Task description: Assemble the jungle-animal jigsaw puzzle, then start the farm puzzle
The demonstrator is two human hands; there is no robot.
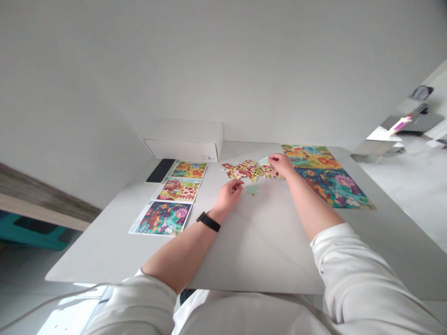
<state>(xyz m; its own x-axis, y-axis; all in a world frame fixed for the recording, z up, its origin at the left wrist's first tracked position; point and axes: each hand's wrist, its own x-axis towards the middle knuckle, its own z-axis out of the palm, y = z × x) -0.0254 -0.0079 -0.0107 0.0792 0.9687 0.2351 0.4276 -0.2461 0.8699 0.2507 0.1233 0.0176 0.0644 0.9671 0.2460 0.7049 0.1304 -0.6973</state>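
My right hand (pixel 281 164) pinches a pale green puzzle piece (pixel 264 161) at the far side of a heap of loose puzzle pieces (pixel 247 171). These pieces are mostly red, brown and yellow-green, spread in the middle of the table. My left hand (pixel 230 193) is closed, fingers curled together, just in front of the heap; whether anything is between the fingertips I cannot make out. A black watch (pixel 208 221) is on that wrist. Between my hands and nearer to me, a pale green puzzle piece (pixel 253 190) lies apart on the table.
A picture sheet (pixel 176 197) with three colourful scenes lies at left, beside a black phone (pixel 160 170). Behind them stands a white box (pixel 185 139) against the wall (pixel 244 70). At right on the table (pixel 265 251) lie two assembled-looking pictures (pixel 331 186).
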